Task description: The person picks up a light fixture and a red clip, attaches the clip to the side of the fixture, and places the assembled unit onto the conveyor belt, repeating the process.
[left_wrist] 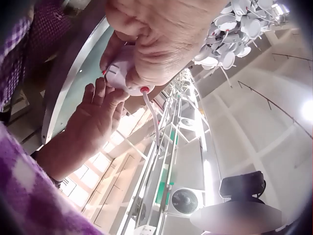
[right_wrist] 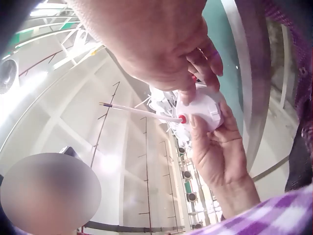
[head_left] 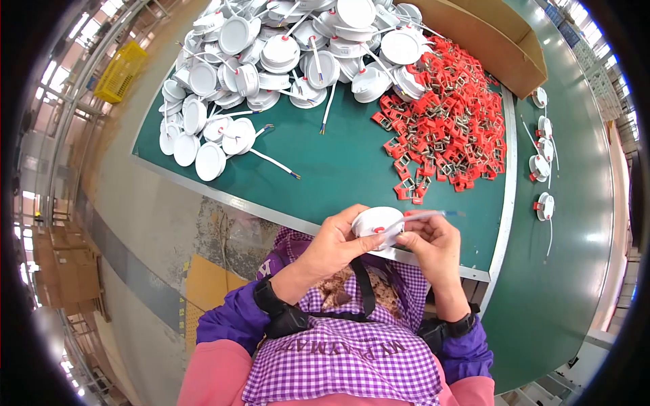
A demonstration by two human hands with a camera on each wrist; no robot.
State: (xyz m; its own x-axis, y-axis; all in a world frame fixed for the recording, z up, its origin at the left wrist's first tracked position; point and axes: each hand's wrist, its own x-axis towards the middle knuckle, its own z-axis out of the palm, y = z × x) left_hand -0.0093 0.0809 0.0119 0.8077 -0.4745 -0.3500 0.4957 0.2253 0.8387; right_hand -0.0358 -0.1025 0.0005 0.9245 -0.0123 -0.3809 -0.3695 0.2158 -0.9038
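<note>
A round white downlight (head_left: 380, 222) with a white cable and a red grommet is held over the table's front edge. My left hand (head_left: 338, 238) grips it from the side, thumb near the grommet. My right hand (head_left: 433, 249) is at its opposite edge, where thumb and fingers pinch a small red clip (head_left: 408, 214) against the rim; the fingers hide most of that clip. In the right wrist view the cable (right_wrist: 142, 113) sticks out from the grommet with bare coloured wire ends. The left wrist view shows the downlight's ribbed side (left_wrist: 117, 71) between both hands.
Many white downlights (head_left: 281, 54) with cables are heaped at the table's back left. A pile of red clips with metal springs (head_left: 450, 115) lies at the right, by a cardboard box (head_left: 481, 34). Several downlights (head_left: 544, 206) stand on the green surface beyond the table's right edge.
</note>
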